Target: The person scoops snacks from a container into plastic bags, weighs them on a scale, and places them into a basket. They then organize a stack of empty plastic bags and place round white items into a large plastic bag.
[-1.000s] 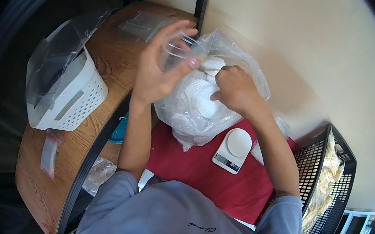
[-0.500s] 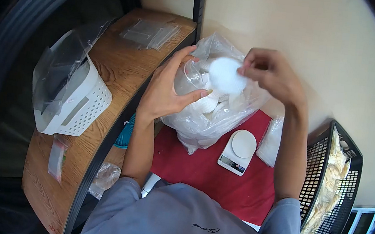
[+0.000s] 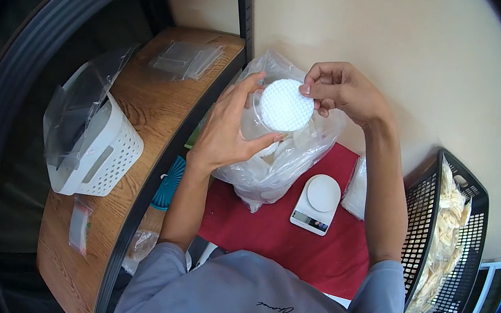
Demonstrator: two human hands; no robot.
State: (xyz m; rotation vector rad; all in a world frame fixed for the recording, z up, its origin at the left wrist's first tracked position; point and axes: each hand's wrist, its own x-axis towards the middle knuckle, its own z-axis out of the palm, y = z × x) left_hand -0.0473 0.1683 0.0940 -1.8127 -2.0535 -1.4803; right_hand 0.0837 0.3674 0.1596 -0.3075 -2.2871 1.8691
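Note:
My right hand (image 3: 345, 93) pinches the upper right edge of a round white cotton pad (image 3: 287, 105) between thumb and fingertips. The pad has a dimpled surface and faces up over a large clear plastic bag (image 3: 266, 179). My left hand (image 3: 230, 121) curves beside the bag's mouth, thumb and index finger spread wide on the pad's left side. Its other fingers are partly hidden, and I cannot make out any thing in them. White contents show inside the bag under the pad. A white digital kitchen scale (image 3: 317, 204) lies on the red cloth (image 3: 243, 223) just right of the bag.
On the wooden shelf (image 3: 164, 108) at left are a white perforated basket (image 3: 109, 160), clear plastic sleeves (image 3: 187, 60) and a small packet (image 3: 80, 224). A teal ribbed object (image 3: 169, 184) is below it. At right stands a black crate (image 3: 419, 235) with bagged pale pieces (image 3: 443, 244).
The cotton pad, blurred before, is now steady and a little left and lower, nearer my left hand. My right hand has shifted left with it. The whole view has moved slightly.

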